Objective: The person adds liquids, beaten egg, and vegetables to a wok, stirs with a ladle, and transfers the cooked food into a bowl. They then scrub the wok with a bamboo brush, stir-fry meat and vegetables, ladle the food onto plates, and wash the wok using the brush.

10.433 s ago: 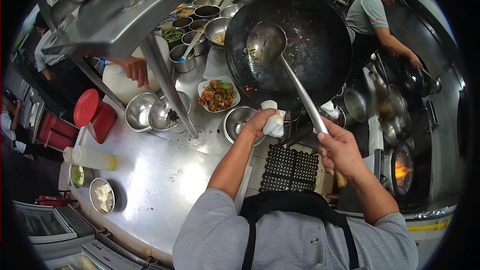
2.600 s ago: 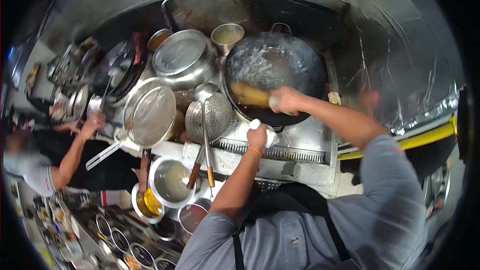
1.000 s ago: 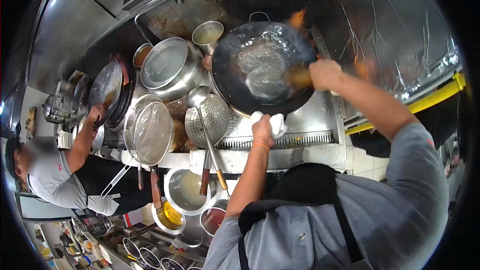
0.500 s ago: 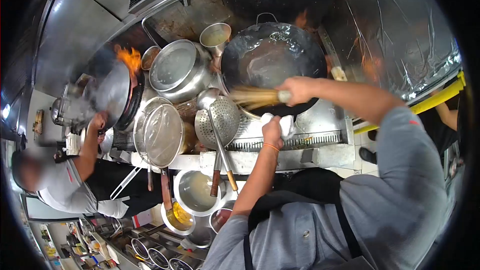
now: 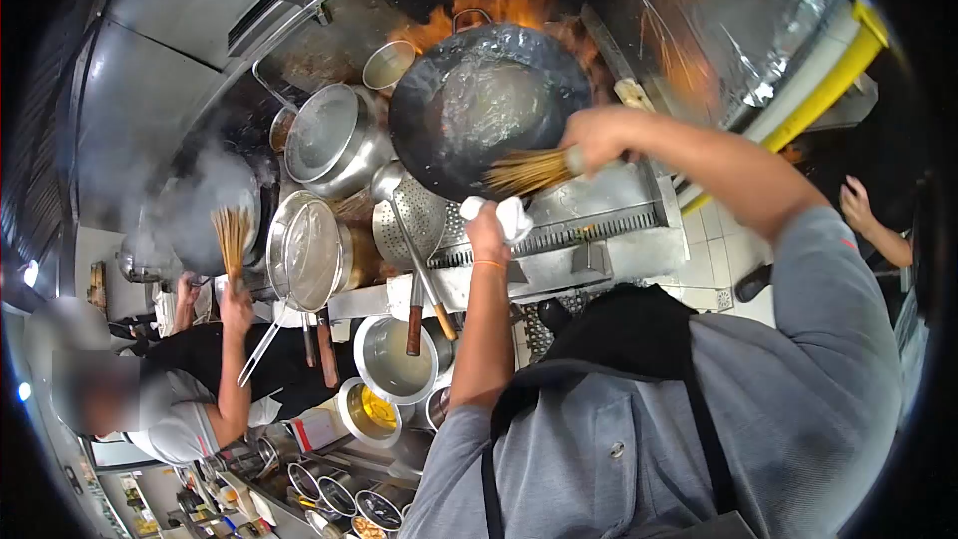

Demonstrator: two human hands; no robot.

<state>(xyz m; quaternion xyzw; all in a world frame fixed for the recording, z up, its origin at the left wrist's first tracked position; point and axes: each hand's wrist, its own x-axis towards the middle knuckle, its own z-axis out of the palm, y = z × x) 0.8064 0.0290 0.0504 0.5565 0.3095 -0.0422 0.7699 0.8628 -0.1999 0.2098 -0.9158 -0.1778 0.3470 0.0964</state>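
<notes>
A large black wok [image 5: 414, 145] sits over the burner, with churning water [image 5: 484, 100] in its bowl. At its near rim my left hand [image 5: 487, 237] is closed around a folded white cloth [image 5: 513, 220]; the wok's handle under the cloth is hidden. My right hand [image 5: 599, 137] grips the bound end of a bamboo wok brush [image 5: 531, 171]. The bristles lie at the near right rim of the wok and point left.
Flames [image 5: 514, 8] rise behind the wok. To its left stand a lidded steel pot [image 5: 334, 140], a perforated skimmer [image 5: 411, 215], a ladle [image 5: 389, 182] and a mesh strainer [image 5: 304, 255]. A co-worker [image 5: 185, 399] holds another bamboo brush [image 5: 233, 235] at a steaming wok.
Flames have flared up behind my wok, and its water is now churning. My brush has moved from beyond the left of the near rim to the right. The co-worker now holds up a brush.
</notes>
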